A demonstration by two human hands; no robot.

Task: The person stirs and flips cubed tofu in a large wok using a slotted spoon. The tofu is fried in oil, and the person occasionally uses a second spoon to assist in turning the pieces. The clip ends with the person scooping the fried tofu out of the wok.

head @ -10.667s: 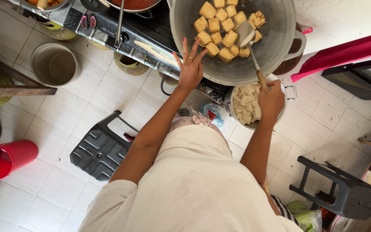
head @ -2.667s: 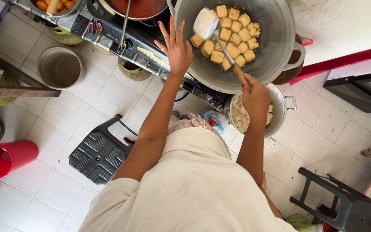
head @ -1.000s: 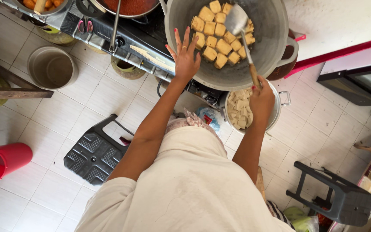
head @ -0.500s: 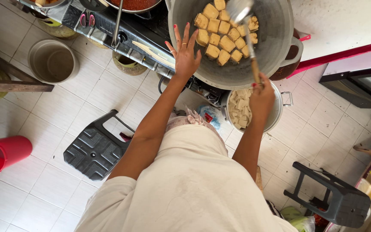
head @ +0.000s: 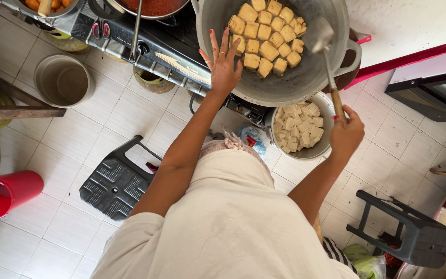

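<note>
My left hand (head: pixel 224 70) is spread wide, fingers splayed, holding nothing; it hovers at the 8 o'clock rim of the big round grey metal wok (head: pixel 305 77). Can't tell if the palm touches the rim. My right hand (head: pixel 346 135) is clenched round the wooden handle of the long metal ladle (head: pixel 325 57), thumb on top. The ladle's bowl sits inside the wok at approx 2 o'clock, just beside the golden-brown fried tofu cubes (head: pixel 267 36), which crowd the wok's upper middle, packed touching each other.

Below the wok, at approx 5 o'clock from it, a round steel pot of pale raw tofu cubes (head: pixel 300 129) stands on the floor, w/ my right hand just right of it. The wok rests on a dark gas stove (head: pixel 145 44) w/ knobs along its front edge. At 10 o'clock from the wok a 2nd pan of red sauce (head: pixel 153 6) sits on the stove, a metal handle slanting across it.

On the white tiled floor (head: pixel 78 129): an empty grey round bucket (head: pixel 62 81) at 9 o'clock from my left hand, a dark grey plastic stool tipped on its side (head: pixel 117 181) near my left elbow, a red plastic tub (head: pixel 3 194) lying at far left, and an upright dark grey plastic stool (head: pixel 414 235) at 5 o'clock from my right hand.
</note>
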